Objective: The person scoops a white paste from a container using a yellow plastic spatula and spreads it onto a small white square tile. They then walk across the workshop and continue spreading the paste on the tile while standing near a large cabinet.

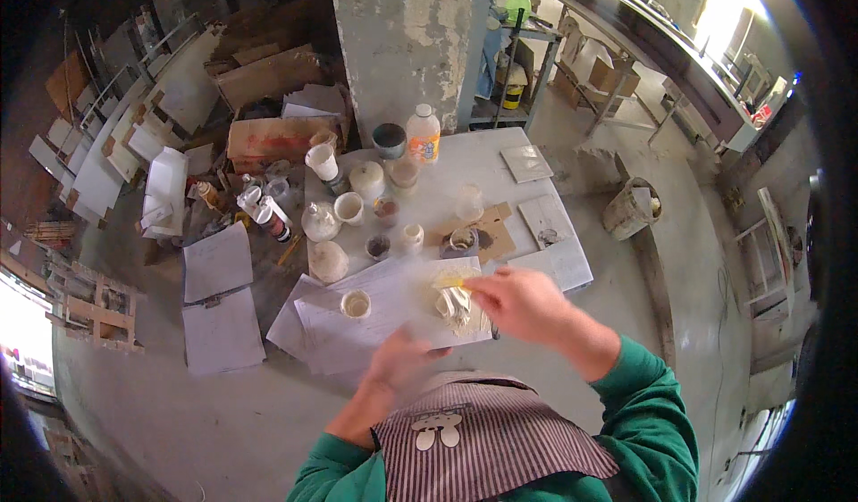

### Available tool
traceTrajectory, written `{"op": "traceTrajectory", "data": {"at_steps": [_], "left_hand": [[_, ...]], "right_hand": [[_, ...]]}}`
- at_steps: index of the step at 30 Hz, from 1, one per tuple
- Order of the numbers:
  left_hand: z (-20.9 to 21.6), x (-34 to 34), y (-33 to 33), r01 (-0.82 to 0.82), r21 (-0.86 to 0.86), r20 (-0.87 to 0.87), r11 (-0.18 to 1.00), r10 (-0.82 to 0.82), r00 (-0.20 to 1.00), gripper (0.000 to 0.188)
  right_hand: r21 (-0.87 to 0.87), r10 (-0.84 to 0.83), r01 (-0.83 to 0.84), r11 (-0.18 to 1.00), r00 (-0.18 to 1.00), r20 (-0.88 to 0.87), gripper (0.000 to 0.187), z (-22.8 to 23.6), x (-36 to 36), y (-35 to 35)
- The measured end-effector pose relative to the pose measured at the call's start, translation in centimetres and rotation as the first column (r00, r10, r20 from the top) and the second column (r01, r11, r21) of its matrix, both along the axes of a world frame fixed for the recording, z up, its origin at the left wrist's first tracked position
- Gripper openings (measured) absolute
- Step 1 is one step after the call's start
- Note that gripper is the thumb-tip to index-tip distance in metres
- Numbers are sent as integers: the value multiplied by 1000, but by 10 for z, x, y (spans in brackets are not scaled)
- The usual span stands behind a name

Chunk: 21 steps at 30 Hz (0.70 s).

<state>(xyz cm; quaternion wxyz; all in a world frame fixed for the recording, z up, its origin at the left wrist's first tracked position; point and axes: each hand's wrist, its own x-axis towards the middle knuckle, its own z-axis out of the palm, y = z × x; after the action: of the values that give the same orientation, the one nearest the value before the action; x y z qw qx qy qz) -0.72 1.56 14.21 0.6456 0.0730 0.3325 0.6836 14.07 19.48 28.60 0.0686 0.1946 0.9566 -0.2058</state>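
Basically, near side first: my left hand (399,361) was motion-blurred at the near edge of a pale sheet or board (413,322); couldn't tell whether its fingers were spread or gripping. My right hand (527,302) had its fingers pinched on a yellow tool (454,281), right at the heap of cream paste (454,307), which sat on the right part of that sheet or board. Left of the paste: cream-coloured cup (356,304), upright. Just past the tool: dark-sided cup (460,241) by a flat cardboard piece (494,232). Further across the tabletop (490,155): cups and tubs clustered left, two square tiles (526,163) on the right, dark bowl (389,140) beside an orange-labelled bottle (424,136) near the far edge. Off to the right, a bucket (630,209); beyond the tabletop, a peeling grey column (402,51).
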Motion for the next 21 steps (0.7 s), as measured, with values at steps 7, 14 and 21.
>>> {"op": "traceTrajectory", "data": {"at_steps": [7,14,21], "left_hand": [[11,4,-4,13,-128,-163,992,-34,986,62],[-3,2,-6,66,-94,-282,993,-90,955,61],[-8,7,-4,103,28,-497,994,-76,864,62]], "right_hand": [[-11,-11,11,1000,1000,9,20,-3,1,-5],[-15,-46,47,999,997,60,23,-7,7,0],[-156,4,12,988,995,98,17,-18,20,-2]]}}
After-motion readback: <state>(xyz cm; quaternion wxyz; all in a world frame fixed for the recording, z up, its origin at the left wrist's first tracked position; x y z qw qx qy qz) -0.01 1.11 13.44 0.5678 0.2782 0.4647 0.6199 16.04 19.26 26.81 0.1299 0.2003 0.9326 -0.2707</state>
